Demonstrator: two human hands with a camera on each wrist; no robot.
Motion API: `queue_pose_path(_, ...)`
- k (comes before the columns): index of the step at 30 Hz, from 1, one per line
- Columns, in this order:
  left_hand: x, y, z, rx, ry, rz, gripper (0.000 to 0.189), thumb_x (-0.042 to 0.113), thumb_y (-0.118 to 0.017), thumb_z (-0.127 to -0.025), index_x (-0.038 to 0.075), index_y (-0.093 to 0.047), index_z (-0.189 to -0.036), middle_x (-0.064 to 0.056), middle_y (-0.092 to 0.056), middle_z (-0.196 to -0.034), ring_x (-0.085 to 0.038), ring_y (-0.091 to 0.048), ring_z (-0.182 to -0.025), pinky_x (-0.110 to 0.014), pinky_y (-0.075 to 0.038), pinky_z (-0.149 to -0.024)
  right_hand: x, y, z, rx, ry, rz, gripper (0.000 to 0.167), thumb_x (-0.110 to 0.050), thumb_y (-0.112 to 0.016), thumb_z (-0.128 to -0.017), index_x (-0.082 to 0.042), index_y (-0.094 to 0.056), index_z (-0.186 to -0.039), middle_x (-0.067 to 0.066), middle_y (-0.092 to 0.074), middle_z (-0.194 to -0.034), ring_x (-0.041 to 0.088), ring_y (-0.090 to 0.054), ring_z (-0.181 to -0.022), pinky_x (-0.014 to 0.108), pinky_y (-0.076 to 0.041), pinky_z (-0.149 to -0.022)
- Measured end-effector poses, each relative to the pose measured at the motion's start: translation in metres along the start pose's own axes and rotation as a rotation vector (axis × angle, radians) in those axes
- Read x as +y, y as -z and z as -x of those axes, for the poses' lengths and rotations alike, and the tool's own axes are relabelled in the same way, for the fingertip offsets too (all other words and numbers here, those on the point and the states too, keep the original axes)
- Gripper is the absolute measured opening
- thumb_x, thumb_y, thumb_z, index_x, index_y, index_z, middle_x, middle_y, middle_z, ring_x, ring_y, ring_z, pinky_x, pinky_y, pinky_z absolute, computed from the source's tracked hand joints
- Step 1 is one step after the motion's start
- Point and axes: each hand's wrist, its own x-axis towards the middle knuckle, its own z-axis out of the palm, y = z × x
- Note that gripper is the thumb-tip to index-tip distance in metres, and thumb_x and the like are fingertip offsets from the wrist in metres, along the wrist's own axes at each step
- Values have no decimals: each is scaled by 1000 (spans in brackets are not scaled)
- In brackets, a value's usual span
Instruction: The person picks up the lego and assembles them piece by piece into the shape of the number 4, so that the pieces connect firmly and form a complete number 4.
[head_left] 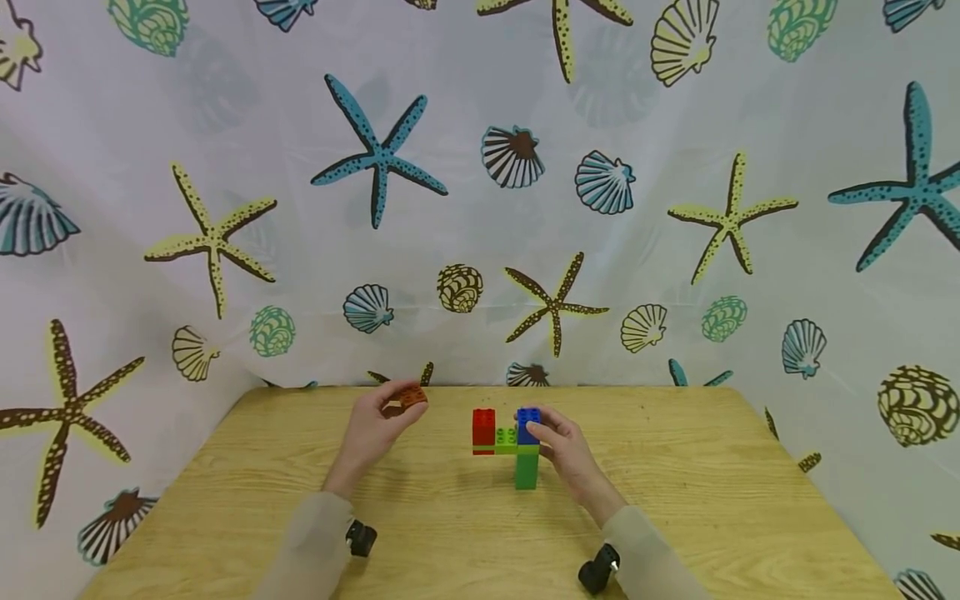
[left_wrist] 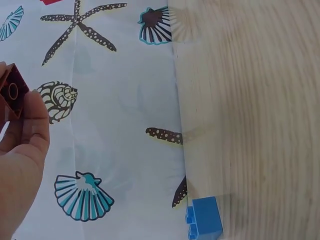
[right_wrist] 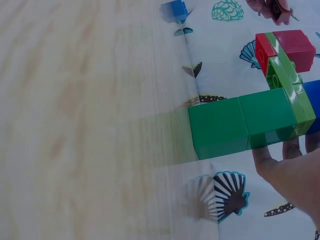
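Observation:
My left hand (head_left: 378, 427) pinches a reddish-brown toy brick (head_left: 412, 395) between thumb and fingers, above the table's left half. The brick's hollow underside shows in the left wrist view. My right hand (head_left: 567, 454) grips a toy brick structure at its blue brick (head_left: 528, 417), with the thumb on its near face. Under that end, two stacked green bricks (right_wrist: 242, 125) form a leg. A light green piece (head_left: 506, 437) bridges across to a red brick (head_left: 483, 423) at the other end, and a thinner red piece (right_wrist: 265, 50) sits below that end.
A loose blue brick (left_wrist: 206, 217) lies on the wooden table (head_left: 645, 500) near its far edge, hidden in the head view. Behind the table hangs a white curtain (head_left: 465, 225) printed with starfish and shells. Dark wrist cameras (head_left: 362, 537) sit at both sleeves.

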Motion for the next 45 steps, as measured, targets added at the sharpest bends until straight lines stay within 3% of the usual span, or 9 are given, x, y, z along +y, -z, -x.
queue_pose_path(5, -2, -11, -3, 11, -32, -17, 40, 25, -75, -88, 13, -66, -124, -10, -68, -113, -22, -62, -100, -21, -53, -77, 1, -1, 0, 0, -2, -4, 49, -28, -59, -98, 0, -50, -138, 19, -53, -140, 15, -57, -112, 33, -47, -95)
queue_pose_path(8, 2, -18, -4, 23, -63, -24, 39, 26, -76, -87, 13, -68, -123, -8, -69, -111, -20, -60, -100, -24, -53, -78, 1, -1, 0, 2, 5, -7, 50, -27, -59, -98, 1, -49, -138, 19, -53, -140, 15, -57, -112, 32, -46, -94)
queue_pose_path(11, 4, -25, -6, 27, -77, -23, 39, 25, -75, -88, 13, -68, -124, -9, -70, -111, -21, -62, -100, -26, -53, -78, 1, -1, 0, 5, 11, -4, 50, -26, -59, -98, 2, -49, -139, 11, -59, -133, 16, -57, -112, 32, -47, -94)
queue_pose_path(15, 6, -33, -7, 10, -59, -20, 38, 18, -71, -91, 14, -65, -128, -9, -69, -115, -22, -63, -101, -27, -53, -82, 1, 0, 0, 0, 17, 6, 50, -27, -59, -98, -1, -48, -139, 4, -62, -129, 23, -55, -120, 32, -47, -95)
queue_pose_path(20, 12, -44, -7, -40, -23, -5, 44, 11, -69, -91, 13, -60, -134, -10, -68, -117, -24, -65, -101, -30, -55, -84, 3, 0, 0, -6, 14, 1, 47, -26, -59, -98, -5, -48, -139, 18, -52, -142, 33, -49, -129, 34, -46, -97)
queue_pose_path(27, 21, -62, -7, -63, -66, -32, 42, 12, -71, -89, 14, -64, -130, -4, -71, -112, -21, -66, -103, -46, -53, -92, 1, 0, -1, 0, -5, 7, 49, -27, -58, -99, -3, -48, -140, 23, -47, -145, 31, -50, -128, 34, -45, -100)
queue_pose_path(33, 27, -74, -7, -35, -100, -83, 41, 12, -73, -87, 14, -66, -127, -2, -71, -108, -20, -63, -101, -45, -52, -90, 2, 1, -1, 6, -7, -9, 48, -27, -60, -98, -3, -49, -138, 22, -49, -144, 30, -51, -128, 34, -46, -97)
queue_pose_path(37, 30, -81, -6, -54, -112, -88, 42, 13, -73, -88, 18, -65, -128, 0, -69, -109, -19, -61, -103, -44, -53, -86, 4, 2, -2, 6, -7, -20, 50, -28, -60, -98, -1, -48, -138, 22, -49, -143, 25, -54, -122, 34, -48, -95)
queue_pose_path(45, 37, -90, -8, -98, -68, -39, 42, 18, -74, -88, 17, -64, -129, 1, -69, -115, -19, -61, -108, -41, -52, -87, 4, 4, -3, -15, -27, -2, 50, -33, -59, -98, -7, -49, -140, 17, -51, -140, 18, -55, -117, 35, -46, -96)
